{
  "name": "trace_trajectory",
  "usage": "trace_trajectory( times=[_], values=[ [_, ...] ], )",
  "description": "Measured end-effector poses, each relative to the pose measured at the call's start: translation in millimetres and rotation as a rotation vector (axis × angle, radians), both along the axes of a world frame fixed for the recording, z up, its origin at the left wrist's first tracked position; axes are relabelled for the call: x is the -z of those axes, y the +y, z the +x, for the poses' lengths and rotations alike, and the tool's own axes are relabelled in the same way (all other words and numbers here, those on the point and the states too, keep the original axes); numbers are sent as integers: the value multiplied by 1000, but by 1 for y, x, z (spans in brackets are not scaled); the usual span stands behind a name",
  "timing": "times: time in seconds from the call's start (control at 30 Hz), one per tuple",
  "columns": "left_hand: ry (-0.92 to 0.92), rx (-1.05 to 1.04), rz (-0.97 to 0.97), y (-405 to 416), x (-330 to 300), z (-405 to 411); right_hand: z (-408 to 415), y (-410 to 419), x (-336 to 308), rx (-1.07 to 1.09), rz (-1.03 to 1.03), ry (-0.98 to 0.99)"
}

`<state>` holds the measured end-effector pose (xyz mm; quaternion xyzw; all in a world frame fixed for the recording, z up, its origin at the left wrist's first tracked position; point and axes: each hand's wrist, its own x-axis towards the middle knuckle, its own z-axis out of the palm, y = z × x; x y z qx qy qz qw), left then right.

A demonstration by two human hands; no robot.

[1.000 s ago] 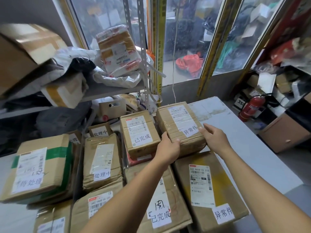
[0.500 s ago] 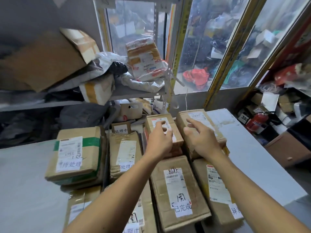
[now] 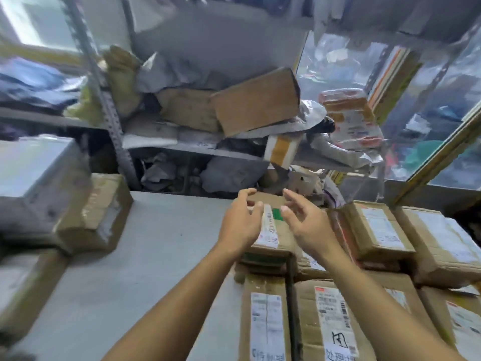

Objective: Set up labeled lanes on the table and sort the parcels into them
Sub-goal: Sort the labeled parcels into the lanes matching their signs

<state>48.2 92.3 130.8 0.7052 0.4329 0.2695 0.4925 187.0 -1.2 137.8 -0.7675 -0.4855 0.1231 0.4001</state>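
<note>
Two hands reach out over the parcels on the grey table (image 3: pixel 161 256). Left hand (image 3: pixel 240 225) and right hand (image 3: pixel 308 225) hang in the air, a little apart, palms turned toward each other. Fingers on both are loosely bent and spread, and neither one holds anything. Between and just under them sits a brown box (image 3: pixel 273 230) with a green patch and a white label. I cannot tell if any finger touches it.

Many more parcels lie packed close together on the right part of the table. One near box (image 3: pixel 265 316) has a long white label. Next to it, another box (image 3: pixel 333 321) has a label with black handwriting. Behind those, two boxes (image 3: pixel 377 230) (image 3: pixel 442 241) sit side by side by the window (image 3: pixel 429 100).

On the left part of the table, well apart from the hands, a crumpled brown parcel (image 3: pixel 96 212) rests beside a big grey box (image 3: pixel 33 168). That side is blurry.

Behind the table stands a metal shelf (image 3: pixel 182 148) full of grey bags and cardboard. One big cardboard box (image 3: pixel 255 102) tilts on top of the pile. A tan packet (image 3: pixel 351 118) with red print leans near the window.
</note>
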Motion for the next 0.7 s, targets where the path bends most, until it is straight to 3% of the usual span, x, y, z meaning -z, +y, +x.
trace_trajectory(
  times=[0.23,0.43,0.57,0.7],
  values=[
    [46,-241,-20,74,13,-164,-138,100,23,-210,-54,32],
    [112,-445,-38,121,45,-267,-230,174,64,-317,-203,257],
    [225,-531,-6,146,78,-298,-277,209,98,-333,-368,303],
    [499,-432,113,171,105,-300,-298,223,120,-308,-438,285]
  ],
)
